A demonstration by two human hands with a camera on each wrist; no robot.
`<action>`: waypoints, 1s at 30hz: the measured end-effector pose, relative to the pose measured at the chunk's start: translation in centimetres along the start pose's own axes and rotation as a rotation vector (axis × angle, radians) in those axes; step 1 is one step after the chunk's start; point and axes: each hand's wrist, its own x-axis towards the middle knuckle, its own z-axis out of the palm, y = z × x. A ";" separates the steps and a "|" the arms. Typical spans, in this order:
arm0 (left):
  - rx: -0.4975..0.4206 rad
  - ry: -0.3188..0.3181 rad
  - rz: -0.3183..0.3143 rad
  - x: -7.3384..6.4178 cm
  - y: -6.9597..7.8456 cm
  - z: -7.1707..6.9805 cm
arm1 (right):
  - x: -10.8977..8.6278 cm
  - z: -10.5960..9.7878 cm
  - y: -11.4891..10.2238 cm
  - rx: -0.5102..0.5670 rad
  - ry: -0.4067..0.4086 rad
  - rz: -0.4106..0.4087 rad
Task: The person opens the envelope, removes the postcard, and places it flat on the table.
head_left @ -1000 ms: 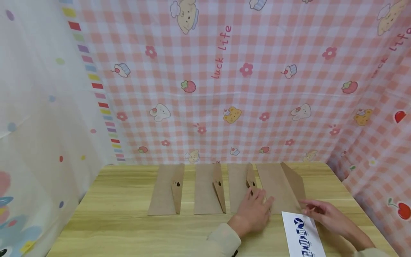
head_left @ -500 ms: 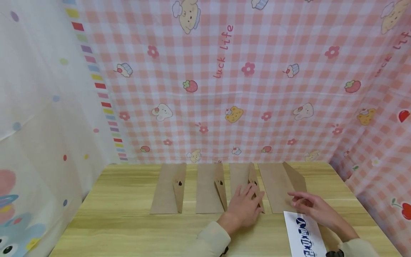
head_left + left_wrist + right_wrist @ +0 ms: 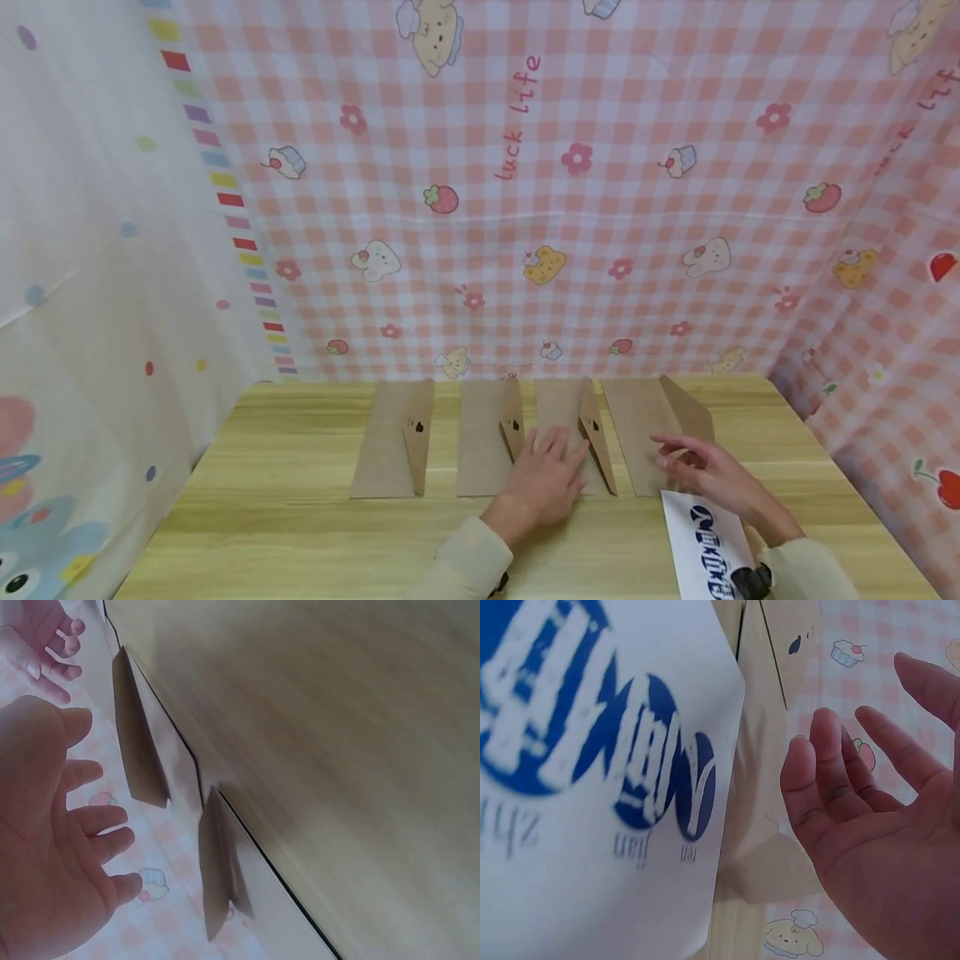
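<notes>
Several brown paper envelopes lie in a row along the table's back. My left hand (image 3: 542, 483) is over the near ends of the second envelope (image 3: 480, 450) and third envelope (image 3: 558, 408), fingers spread and holding nothing. At the row's right end, the envelope (image 3: 633, 425) has its flap (image 3: 690, 408) raised. Above this envelope's near part is my right hand (image 3: 708, 475), its fingers loosely bent around nothing in the right wrist view. A white card (image 3: 686, 542) with blue and white lettering lies below that hand, partly covered by the wrist.
The leftmost envelope (image 3: 382, 442) has a partly lifted flap with small dark marks, like its two neighbours. The wooden table (image 3: 300, 533) meets a pink checked cloth (image 3: 480, 250) at the back. White cloth (image 3: 82, 250) hangs on the left.
My left hand has moved left, off the third envelope's flap. The right hand has moved left from the raised flap's near corner to above the rightmost envelope. The envelopes and card look unmoved.
</notes>
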 end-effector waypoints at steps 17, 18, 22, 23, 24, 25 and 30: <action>-0.027 -0.025 0.006 -1.0 -1.2 0.5 | 2.4 2.2 0.1 0.069 0.004 -0.069; -0.029 -0.034 0.006 -1.0 -1.1 0.6 | 2.5 2.3 0.1 0.069 0.007 -0.055; -0.052 -0.066 0.011 -1.0 -0.8 0.8 | 3.1 2.7 0.2 0.031 0.011 -0.006; -0.056 -0.072 0.012 -1.0 -0.8 0.9 | 3.2 2.8 0.1 0.019 0.013 0.011; -0.062 -0.079 0.012 -1.0 -0.7 0.9 | 3.3 2.9 0.1 0.007 0.014 0.021; -0.065 -0.084 0.013 -0.9 -0.7 1.0 | 3.5 3.0 0.0 -0.004 0.013 0.029; -0.072 -0.111 0.013 -0.9 -0.6 1.2 | 4.1 3.5 -0.4 -0.015 0.001 0.087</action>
